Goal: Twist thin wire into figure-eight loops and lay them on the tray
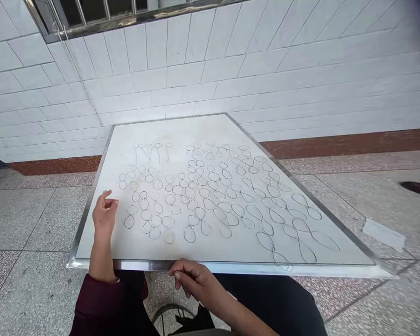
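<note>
Head cam: hands (105, 212) (196, 280) nr board (182, 128); loops (262, 220) atop.

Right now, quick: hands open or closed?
Left hand: partly open, nothing visible in its grip.
Right hand: curled; can't tell whether it's closed or holding anything.

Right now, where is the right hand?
In the head view, the right hand is low near the centre, at the near metal edge of the white table, right of the left hand.

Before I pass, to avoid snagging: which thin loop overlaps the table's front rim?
The figure-eight right of the right hand: its lower end overlaps the rim; others lie inside it.
</note>
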`<state>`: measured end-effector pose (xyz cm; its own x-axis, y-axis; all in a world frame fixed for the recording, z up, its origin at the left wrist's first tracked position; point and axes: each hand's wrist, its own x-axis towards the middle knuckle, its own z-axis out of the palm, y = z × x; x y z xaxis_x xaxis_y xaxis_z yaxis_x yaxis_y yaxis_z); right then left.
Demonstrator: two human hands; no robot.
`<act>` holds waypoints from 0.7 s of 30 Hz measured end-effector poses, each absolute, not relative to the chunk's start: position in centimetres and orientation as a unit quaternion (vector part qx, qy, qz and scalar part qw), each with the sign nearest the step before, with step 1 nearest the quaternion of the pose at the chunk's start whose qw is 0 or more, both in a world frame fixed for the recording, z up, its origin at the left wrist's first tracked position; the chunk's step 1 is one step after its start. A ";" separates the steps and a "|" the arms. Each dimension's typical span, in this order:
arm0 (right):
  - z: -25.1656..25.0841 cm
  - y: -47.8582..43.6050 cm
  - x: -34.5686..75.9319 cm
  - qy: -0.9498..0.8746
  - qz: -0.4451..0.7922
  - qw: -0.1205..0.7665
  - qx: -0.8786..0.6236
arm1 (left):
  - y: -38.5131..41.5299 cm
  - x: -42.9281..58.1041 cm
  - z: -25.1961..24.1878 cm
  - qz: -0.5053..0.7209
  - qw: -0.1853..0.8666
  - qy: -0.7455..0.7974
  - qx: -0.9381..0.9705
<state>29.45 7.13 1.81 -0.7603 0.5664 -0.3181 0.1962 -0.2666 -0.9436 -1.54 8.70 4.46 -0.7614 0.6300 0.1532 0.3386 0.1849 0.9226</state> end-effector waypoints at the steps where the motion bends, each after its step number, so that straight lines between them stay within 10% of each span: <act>1: 1.7 7.0 29.6 -0.589 0.726 0.132 -0.329 | 7.8 -1.1 4.0 0.538 0.146 0.763 0.328; 21: 1.1 3.3 32.7 -0.608 0.690 0.161 -0.358 | 4.7 1.9 -1.0 0.429 0.004 0.784 0.448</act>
<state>32.65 3.32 1.06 -0.6915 0.6579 -0.2984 0.2138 -0.2082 -0.9544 1.88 4.69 -0.97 -0.5988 0.7060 0.3783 0.6995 0.2309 0.6764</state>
